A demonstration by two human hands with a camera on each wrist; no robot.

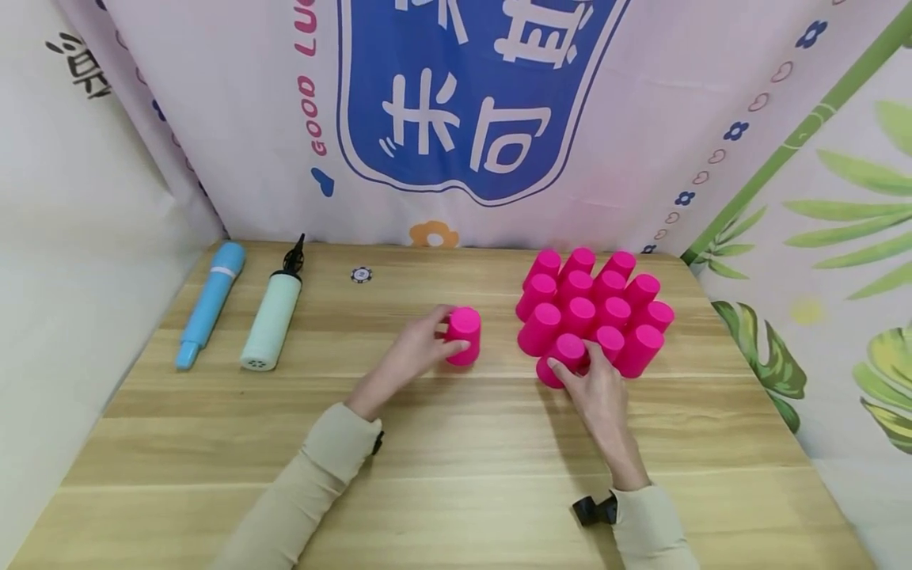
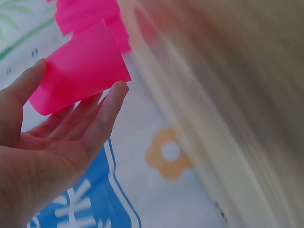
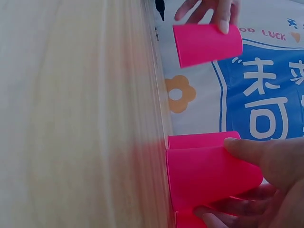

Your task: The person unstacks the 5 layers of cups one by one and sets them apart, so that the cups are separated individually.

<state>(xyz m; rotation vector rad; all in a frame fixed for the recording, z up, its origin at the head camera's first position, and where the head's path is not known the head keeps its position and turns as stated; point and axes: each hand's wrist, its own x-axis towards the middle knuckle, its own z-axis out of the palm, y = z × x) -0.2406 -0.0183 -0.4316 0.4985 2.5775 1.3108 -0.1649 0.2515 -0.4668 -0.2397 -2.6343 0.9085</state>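
Note:
A bright pink cup, turned upside down, is held by my left hand near the middle of the table. Thumb and fingers lie on opposite sides of this cup, and in the right wrist view its rim appears a little above the tabletop. My right hand grips another upside-down pink cup at the front of a cluster of matching cups. In the right wrist view, the thumb lies over that cup and the other fingers pass below it, partly hidden.
At the table's left lie a blue tube-shaped tool and a pale green hand pump with a black nozzle. A small round chip-like marker sits near the back edge. A printed cloth hangs behind the wooden table.

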